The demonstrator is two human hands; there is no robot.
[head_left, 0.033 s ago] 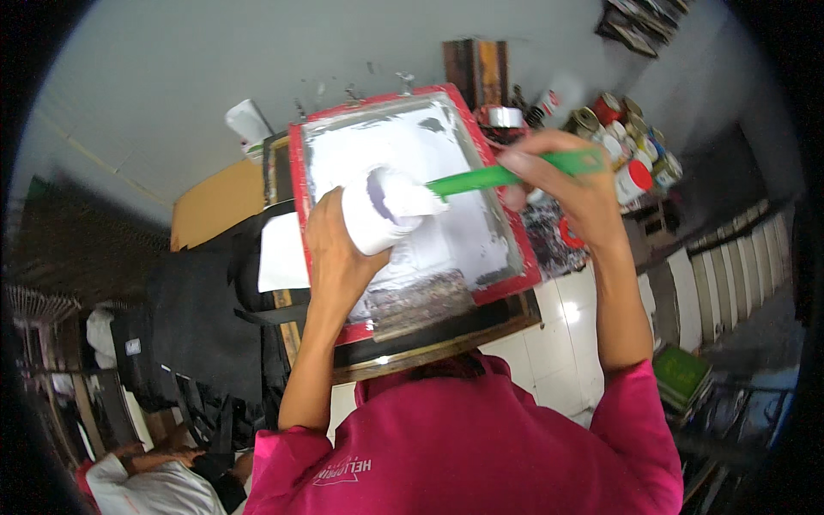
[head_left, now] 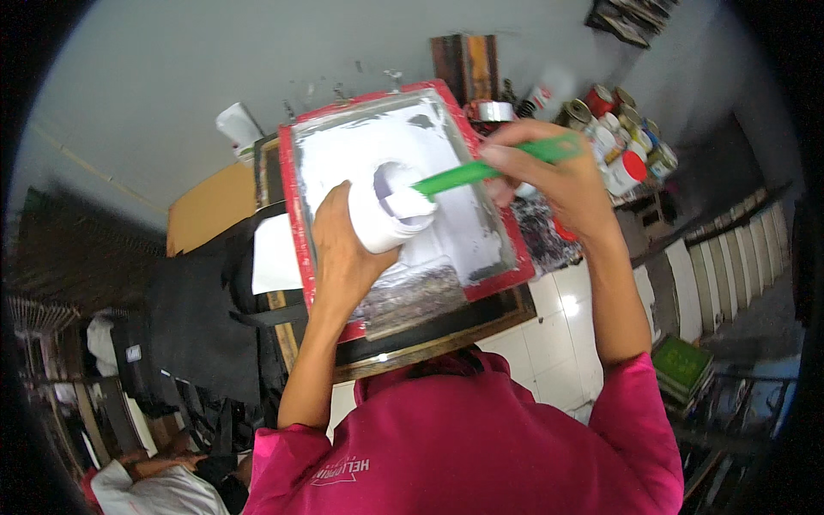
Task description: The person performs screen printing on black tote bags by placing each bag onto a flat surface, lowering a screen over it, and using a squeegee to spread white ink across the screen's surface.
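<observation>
1. Looking from the left side, we saw a person lying low (head_left: pixel 146 485) in the bottom corner, in a white top, and above that a pile of black fabric (head_left: pixel 193 322) on the work surface.
2. We held the white jar (head_left: pixel 390 206) in our left hand (head_left: pixel 343 257); the fingers were closed around its body, and its open mouth was tilted toward the right.
3. The jar was over the red-framed screen (head_left: pixel 296 215), which lay on a dark wooden table (head_left: pixel 481 322). The mesh inside the frame was mostly covered with white, with a darker grey patch near the lower edge.
4. A green spatula (head_left: pixel 468 174) reached into the mouth of the jar, and its tip touched the white paste inside.
5. Our right hand (head_left: pixel 558 176) was closed on the handle of the spatula, with the fingers bent tightly over it.
6. Further right, we noticed many paint cans (head_left: pixel 622 129) standing close together near the wall, and a green book (head_left: pixel 682 360) on a stack lower down, above the white floor tiles (head_left: pixel 549 330).
</observation>
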